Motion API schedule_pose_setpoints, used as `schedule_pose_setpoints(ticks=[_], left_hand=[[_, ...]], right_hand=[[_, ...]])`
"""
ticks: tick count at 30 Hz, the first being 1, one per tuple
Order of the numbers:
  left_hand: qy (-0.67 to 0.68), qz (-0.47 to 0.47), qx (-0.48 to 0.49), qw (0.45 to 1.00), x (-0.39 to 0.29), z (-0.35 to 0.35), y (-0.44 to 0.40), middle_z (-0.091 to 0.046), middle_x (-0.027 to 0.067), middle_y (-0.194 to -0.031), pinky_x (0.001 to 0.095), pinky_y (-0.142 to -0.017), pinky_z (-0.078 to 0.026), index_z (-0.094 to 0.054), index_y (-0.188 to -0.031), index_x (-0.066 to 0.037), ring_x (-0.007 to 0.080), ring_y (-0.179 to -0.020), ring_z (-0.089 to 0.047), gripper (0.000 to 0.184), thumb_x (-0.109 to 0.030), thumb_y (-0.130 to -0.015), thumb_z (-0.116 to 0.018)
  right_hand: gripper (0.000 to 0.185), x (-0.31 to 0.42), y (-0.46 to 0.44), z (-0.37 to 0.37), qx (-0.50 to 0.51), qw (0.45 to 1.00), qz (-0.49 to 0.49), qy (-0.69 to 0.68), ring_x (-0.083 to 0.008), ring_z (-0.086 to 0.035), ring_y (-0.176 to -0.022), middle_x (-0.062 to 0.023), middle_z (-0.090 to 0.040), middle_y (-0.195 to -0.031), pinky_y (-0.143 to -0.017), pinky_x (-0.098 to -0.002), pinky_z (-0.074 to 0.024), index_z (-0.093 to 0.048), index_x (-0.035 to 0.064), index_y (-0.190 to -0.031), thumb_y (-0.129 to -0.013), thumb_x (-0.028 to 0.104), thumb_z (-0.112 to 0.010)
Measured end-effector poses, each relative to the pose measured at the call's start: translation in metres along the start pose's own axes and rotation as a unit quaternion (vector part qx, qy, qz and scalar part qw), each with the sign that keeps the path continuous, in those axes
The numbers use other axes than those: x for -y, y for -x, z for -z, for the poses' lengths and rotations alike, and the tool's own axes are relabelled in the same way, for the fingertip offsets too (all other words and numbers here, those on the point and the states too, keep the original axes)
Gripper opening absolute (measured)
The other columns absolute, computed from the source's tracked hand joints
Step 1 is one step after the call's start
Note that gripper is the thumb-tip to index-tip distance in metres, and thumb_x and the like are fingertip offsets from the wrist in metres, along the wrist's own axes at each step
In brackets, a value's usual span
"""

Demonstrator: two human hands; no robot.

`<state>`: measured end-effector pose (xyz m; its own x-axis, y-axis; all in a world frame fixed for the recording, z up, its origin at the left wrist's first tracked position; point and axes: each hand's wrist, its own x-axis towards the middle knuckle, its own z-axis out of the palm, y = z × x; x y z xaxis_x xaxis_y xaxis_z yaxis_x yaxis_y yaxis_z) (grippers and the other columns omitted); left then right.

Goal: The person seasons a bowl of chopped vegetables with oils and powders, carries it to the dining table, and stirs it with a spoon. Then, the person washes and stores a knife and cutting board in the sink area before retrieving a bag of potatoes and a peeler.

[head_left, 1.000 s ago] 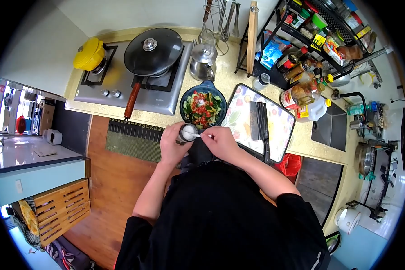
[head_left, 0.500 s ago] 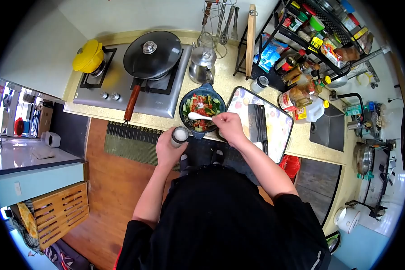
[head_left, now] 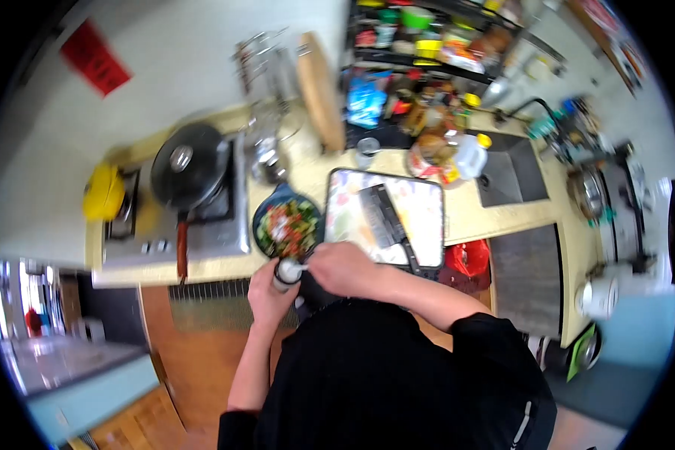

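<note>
Wrapped round a small jar of white contents is my left hand, just below the bowl. My right hand pinches a white spoon, its bowl end at the jar's mouth. The blue bowl holds green pieces and chopped red pieces, with a white patch on top. To its right, a cleaver lies on a flower-patterned board. The picture is blurred by motion.
A lidded black wok and a yellow pot stand on the stove at the left. Behind the bowl is a metal kettle. Bottles, a clear jar and a sink are at the right.
The spoon has gone from over the bowl back to the jar, and my hands have come together. A white patch now shows on the food. The whole view has turned and shifted.
</note>
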<state>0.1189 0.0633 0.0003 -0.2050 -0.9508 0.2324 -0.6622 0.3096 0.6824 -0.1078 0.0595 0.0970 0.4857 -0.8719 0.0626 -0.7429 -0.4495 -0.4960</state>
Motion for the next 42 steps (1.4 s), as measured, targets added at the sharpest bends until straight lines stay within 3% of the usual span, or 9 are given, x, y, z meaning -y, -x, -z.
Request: schedule_pose_setpoints(ticks=[6, 8, 10, 13, 22, 23, 34, 39, 42], left_hand=[[0.06, -0.101, 0.092, 0.989, -0.052, -0.033, -0.045, -0.071, 0.0145, -0.113, 0.0415, -0.095, -0.051, -0.067, -0.121, -0.003, 0.0332, -0.106, -0.066, 0.067, -0.017, -0.061, -0.094], [0.08, -0.11, 0.114, 0.984, -0.074, -0.052, -0.062, -0.071, 0.0143, -0.111, 0.0408, -0.094, -0.051, -0.068, -0.119, -0.003, 0.0327, -0.103, -0.065, 0.064, -0.017, -0.062, -0.094], [0.106, -0.128, 0.136, 0.977, -0.099, -0.078, -0.082, -0.071, 0.0145, -0.112, 0.0412, -0.094, -0.05, -0.067, -0.119, -0.003, 0.0328, -0.102, -0.065, 0.064, -0.016, -0.062, -0.093], [0.144, -0.149, 0.123, 0.971, -0.121, -0.141, -0.113, -0.07, 0.0162, -0.108, 0.0415, -0.091, -0.052, -0.065, -0.121, -0.002, 0.0346, -0.101, -0.065, 0.065, -0.016, -0.064, -0.092], [0.182, -0.03, 0.045, 0.982, -0.156, -0.319, -0.213, -0.071, 0.0196, -0.11, 0.0385, -0.088, -0.055, -0.061, -0.125, 0.002, 0.0311, -0.101, -0.071, 0.066, -0.013, -0.068, -0.09], [0.196, -0.015, 0.026, 0.98, -0.153, -0.334, -0.22, -0.071, 0.0211, -0.103, 0.0434, -0.086, -0.055, -0.064, -0.122, -0.001, 0.0398, -0.097, -0.069, 0.063, -0.016, -0.066, -0.088], [0.175, 0.032, 0.032, 0.983, -0.139, -0.391, -0.24, -0.071, 0.0231, -0.11, 0.0432, -0.092, -0.054, -0.06, -0.127, 0.001, 0.0414, -0.105, -0.068, 0.066, -0.014, -0.069, -0.087], [0.283, -0.008, 0.038, 0.958, -0.154, -0.37, -0.223, -0.055, 0.0261, -0.139, 0.0369, -0.108, -0.044, -0.037, -0.149, 0.004, 0.0341, -0.129, -0.057, 0.083, -0.001, -0.076, -0.076], [0.282, -0.04, -0.018, 0.958, -0.173, -0.341, -0.223, -0.061, 0.0194, -0.126, 0.0352, -0.1, -0.048, -0.044, -0.145, 0.003, 0.0278, -0.115, -0.062, 0.07, 0.003, -0.08, -0.071]], right_hand=[[0.026, -0.032, 0.036, 0.023, -0.141, 0.976, -0.106, -0.125, -0.0399, -0.068, -0.086, -0.0194, -0.068, -0.088, -0.075, -0.0498, -0.0539, -0.066, 0.0003, -0.094, -0.089, 0.026, -0.066], [0.039, -0.041, 0.07, 0.055, -0.157, 0.953, -0.236, -0.105, -0.041, -0.067, -0.092, -0.0199, -0.07, -0.097, -0.078, -0.0497, -0.0528, -0.067, 0.0033, -0.109, -0.092, 0.039, -0.068], [0.039, -0.061, 0.111, 0.062, -0.244, 0.908, -0.317, -0.124, -0.0352, -0.07, -0.076, -0.0177, -0.071, -0.085, -0.068, -0.0439, -0.0543, -0.07, 0.0036, -0.114, -0.091, 0.035, -0.071], [0.031, -0.082, 0.176, 0.058, -0.255, 0.873, -0.397, -0.125, -0.0335, -0.067, -0.067, -0.0148, -0.067, -0.072, -0.061, -0.0428, -0.0521, -0.072, 0.0045, -0.108, -0.09, 0.029, -0.073], [0.028, -0.071, 0.279, -0.017, -0.15, 0.787, -0.541, -0.257, -0.0255, -0.071, -0.072, -0.0147, -0.073, -0.082, -0.065, -0.0368, -0.0558, -0.072, 0.0034, -0.108, -0.092, 0.026, -0.075], [0.028, -0.073, 0.28, -0.022, -0.156, 0.785, -0.533, -0.276, -0.0254, -0.072, -0.072, -0.0148, -0.073, -0.083, -0.066, -0.0366, -0.0562, -0.072, 0.0037, -0.109, -0.093, 0.027, -0.074], [0.032, -0.108, 0.287, -0.045, -0.171, 0.781, -0.511, -0.316, -0.0281, -0.073, -0.076, -0.0145, -0.074, -0.085, -0.068, -0.0376, -0.0573, -0.071, 0.0054, -0.113, -0.093, 0.03, -0.073], [0.03, -0.117, 0.279, -0.029, -0.153, 0.793, -0.506, -0.303, -0.0292, -0.073, -0.076, -0.0136, -0.074, -0.085, -0.068, -0.0387, -0.0572, -0.071, 0.0065, -0.112, -0.093, 0.03, -0.073], [0.031, -0.123, 0.274, -0.024, -0.141, 0.797, -0.507, -0.298, -0.0291, -0.072, -0.076, -0.0134, -0.074, -0.086, -0.068, -0.0388, -0.0571, -0.071, 0.007, -0.112, -0.093, 0.031, -0.073]])
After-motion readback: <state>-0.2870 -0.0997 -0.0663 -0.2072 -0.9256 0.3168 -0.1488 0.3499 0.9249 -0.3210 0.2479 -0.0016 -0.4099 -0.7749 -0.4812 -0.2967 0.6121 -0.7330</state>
